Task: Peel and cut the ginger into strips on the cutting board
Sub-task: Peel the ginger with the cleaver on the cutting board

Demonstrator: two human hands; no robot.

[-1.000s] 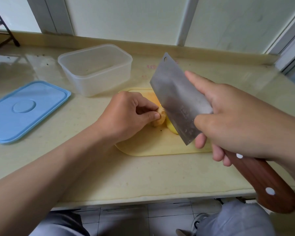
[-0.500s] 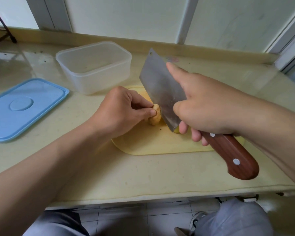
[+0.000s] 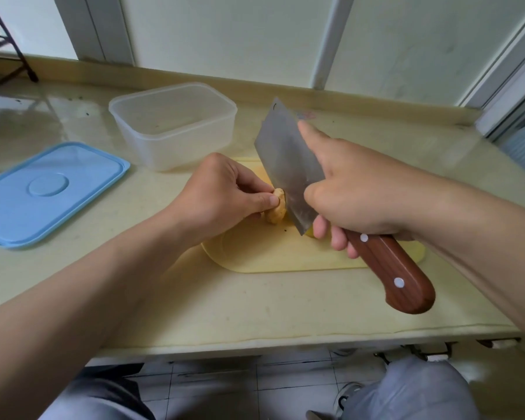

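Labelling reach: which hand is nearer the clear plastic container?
Left. The left hand pinches the ginger just camera-side and right of the clear container. The right hand, gripping the cleaver, sits farther right, beyond the blade.

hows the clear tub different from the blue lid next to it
The tub is translucent white and deep, standing open side up; the lid is blue and flat. The tub stands just behind the cutting board; the lid lies apart from it, farther left on the counter. Both are rounded rectangles of similar outline.
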